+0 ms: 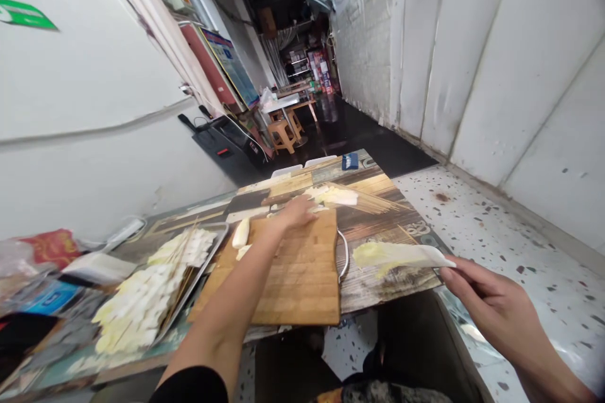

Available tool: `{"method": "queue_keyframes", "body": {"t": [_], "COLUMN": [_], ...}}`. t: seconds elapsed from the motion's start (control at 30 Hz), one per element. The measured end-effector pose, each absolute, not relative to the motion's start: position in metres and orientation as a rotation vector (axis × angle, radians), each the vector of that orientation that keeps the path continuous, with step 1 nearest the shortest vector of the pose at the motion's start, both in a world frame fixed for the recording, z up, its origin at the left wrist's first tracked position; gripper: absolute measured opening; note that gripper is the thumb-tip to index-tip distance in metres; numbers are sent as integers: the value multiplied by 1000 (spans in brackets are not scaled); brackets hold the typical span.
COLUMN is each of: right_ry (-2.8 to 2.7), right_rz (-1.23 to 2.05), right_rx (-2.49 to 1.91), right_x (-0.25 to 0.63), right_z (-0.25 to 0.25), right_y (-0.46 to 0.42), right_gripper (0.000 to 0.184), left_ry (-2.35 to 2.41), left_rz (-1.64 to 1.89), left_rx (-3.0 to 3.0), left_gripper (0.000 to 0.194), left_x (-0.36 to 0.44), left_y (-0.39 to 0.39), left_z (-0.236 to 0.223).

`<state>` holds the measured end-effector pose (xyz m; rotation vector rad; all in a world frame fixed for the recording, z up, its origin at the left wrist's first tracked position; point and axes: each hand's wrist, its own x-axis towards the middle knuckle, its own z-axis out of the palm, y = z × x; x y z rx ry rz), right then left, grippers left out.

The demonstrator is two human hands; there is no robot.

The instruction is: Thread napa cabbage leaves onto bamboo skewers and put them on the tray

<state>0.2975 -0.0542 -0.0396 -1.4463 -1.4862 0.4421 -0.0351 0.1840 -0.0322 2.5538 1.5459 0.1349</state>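
My right hand [491,302] pinches the white stem end of a napa cabbage leaf [401,256], held out flat over the table's right side, its yellow-green tip pointing left. My left hand [297,211] reaches across the wooden cutting board [297,283] to its far edge, fingers apart beside a pile of cabbage leaves [343,195]. Thin bamboo skewers [378,200] lie by that pile. A small cabbage piece [241,233] rests on the board's far left. To the left, a metal tray [191,295] bears skewered cabbage pieces [137,302] in rows.
A knife's brown handle [278,199] shows beyond the board. A small blue box [350,161] sits at the table's far end. Packets and a red bag [50,247] crowd the left side. Further off stand stools [282,135] and another table [286,102].
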Motion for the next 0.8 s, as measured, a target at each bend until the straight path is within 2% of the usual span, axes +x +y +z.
{"method": "queue_keyframes", "body": {"t": [0.07, 0.13, 0.37, 0.63, 0.8], "right_ry": [-1494, -1490, -1518, -1507, -1531], "right_rz": [454, 463, 454, 404, 412], "right_rx": [-1432, -1414, -1347, -1351, -1367], "right_x": [300, 301, 291, 289, 290], "right_z": [-40, -40, -32, -29, -31], "right_y": [-55, -55, -55, -68, -71], "right_gripper": [28, 27, 26, 25, 26], "left_ry": [1479, 1436, 1451, 1467, 1452], "left_rz": [65, 25, 142, 633, 1008], "left_rx": [2550, 2543, 2462, 2057, 1625], "left_gripper": [25, 21, 35, 31, 30], "left_x": [-36, -37, -34, -23, -24], "left_y": [190, 190, 181, 188, 157], "left_z": [-31, -30, -34, -15, -6]}}
